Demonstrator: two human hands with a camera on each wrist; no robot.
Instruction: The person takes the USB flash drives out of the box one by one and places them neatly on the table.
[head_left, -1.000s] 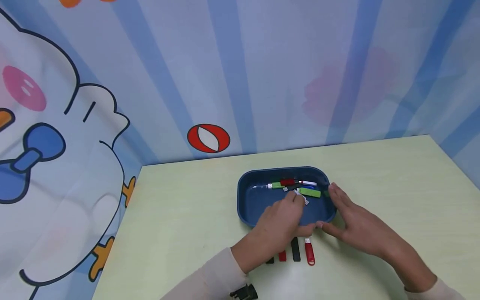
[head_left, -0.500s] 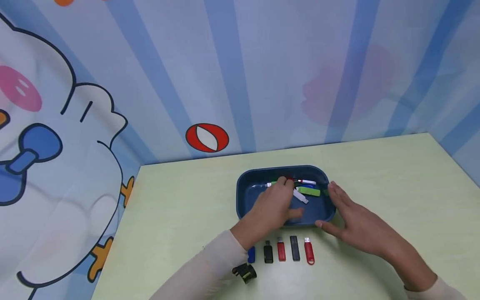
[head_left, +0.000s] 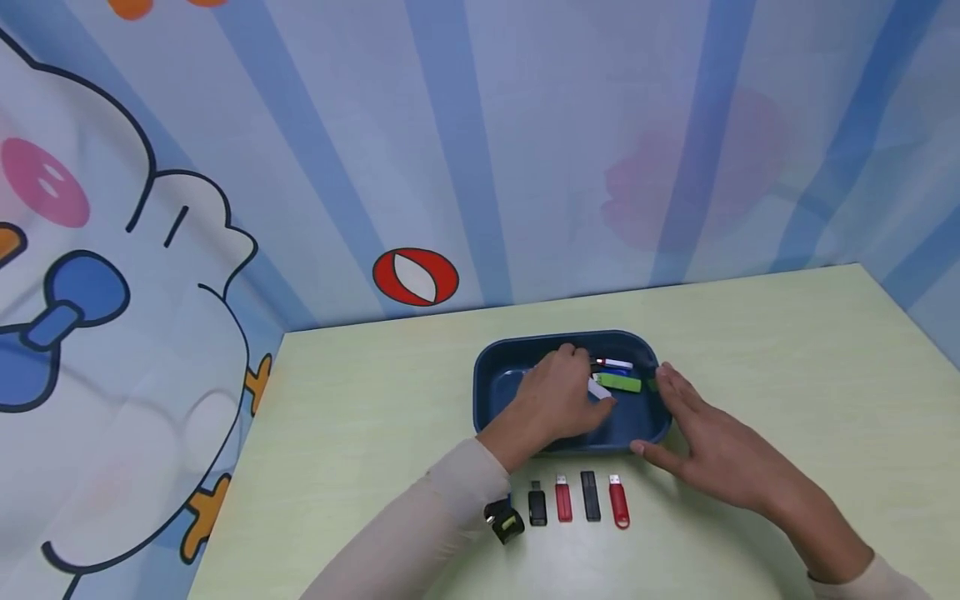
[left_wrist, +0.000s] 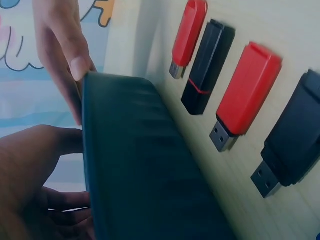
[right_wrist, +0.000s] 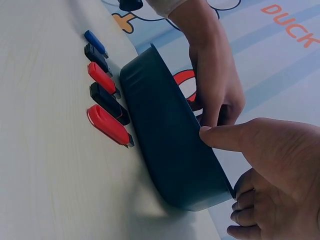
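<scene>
A dark blue plastic bin (head_left: 637, 421) holds several USB flash drives. My left hand (head_left: 553, 392) reaches down into it, and its fingertips are hidden among the drives. Just right of those fingers lie a white USB drive (head_left: 597, 389), a lime-green USB drive (head_left: 618, 382) and a white-ended one (head_left: 615, 364). My right hand (head_left: 720, 454) rests against the bin's right end, thumb on the near rim and fingers along the side wall. In the right wrist view, that thumb (right_wrist: 222, 137) touches the rim.
In front of the bin stands a row of USB drives: a red one with a loop (head_left: 619, 502), a long black one (head_left: 590, 497), a red one (head_left: 563, 499), a black one (head_left: 537, 504) and a blue one (right_wrist: 96, 43). A patterned backdrop (head_left: 540, 150) rises behind the pale table (head_left: 375, 417).
My left hand has let go of the white USB drive and shifted left and deeper to the drives at the back. The right hand stays on the bin.
</scene>
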